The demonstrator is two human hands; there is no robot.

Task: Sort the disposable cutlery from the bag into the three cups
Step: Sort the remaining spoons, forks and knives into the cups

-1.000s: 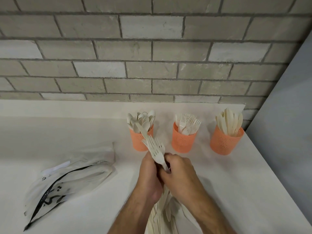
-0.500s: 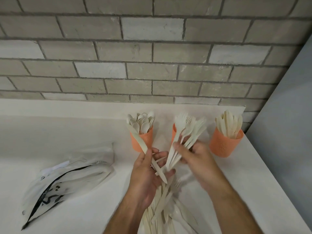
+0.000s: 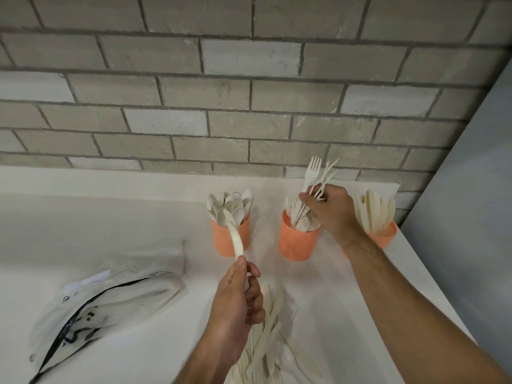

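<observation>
Three orange cups stand in a row near the brick wall. The left cup holds spoons, the middle cup forks, and the right cup knives. My right hand grips a bunch of forks right above the middle cup, tines up. My left hand pinches a single knife by its handle, blade pointing up in front of the left cup. Loose cutlery lies in a pile on the white counter under my left hand.
A crumpled clear plastic bag with black print lies at the counter's left. The counter ends at a right edge close behind the right cup, beside a grey panel.
My right hand carried the forks away from my left hand, up and right to over the middle cup. My left hand kept only the one knife.
</observation>
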